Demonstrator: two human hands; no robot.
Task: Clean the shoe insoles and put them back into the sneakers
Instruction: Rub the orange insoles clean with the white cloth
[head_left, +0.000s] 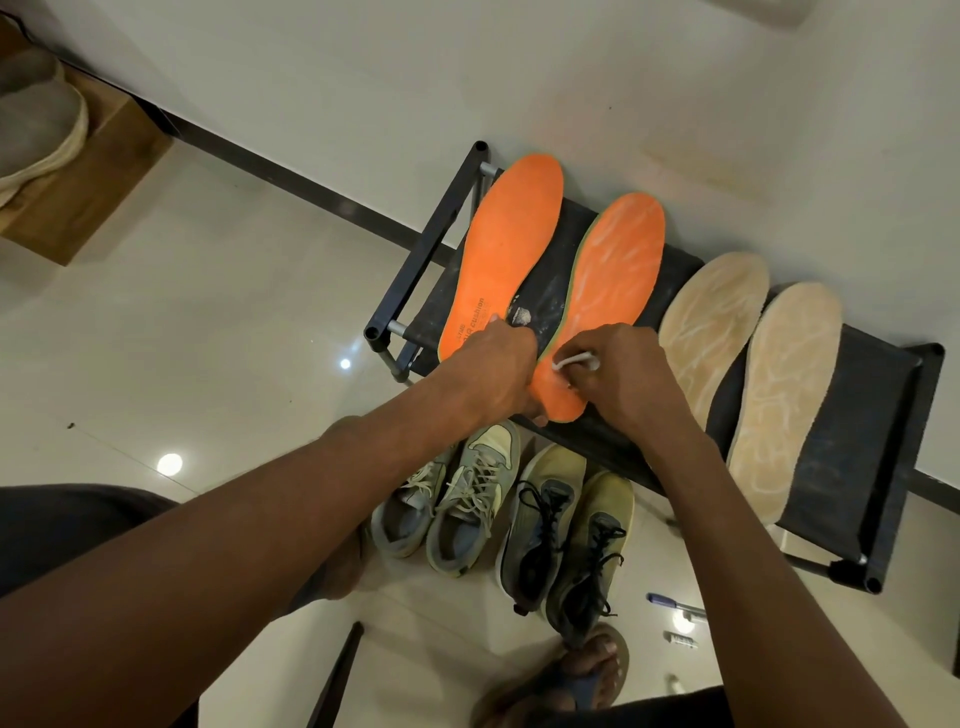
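Observation:
Two orange insoles lie on a black shoe rack (878, 395): the left one (506, 249) is plain, the right one (615, 275) is streaked white. Two beige insoles (714, 322) (784, 395), also streaked, lie further right. My left hand (501, 369) presses down the heel end of the streaked orange insole. My right hand (621, 376) grips a small white brush-like tool (574, 359) against that heel. Below the rack stand a grey-and-cream pair of sneakers (457, 499) and an olive pair with black laces (569, 535).
The rack stands against a white wall on glossy tiles. My sandalled foot (582, 675) is near the bottom. A blue pen (675, 604) and small items lie on the floor at right. A wooden box with a basket (78, 171) is at upper left.

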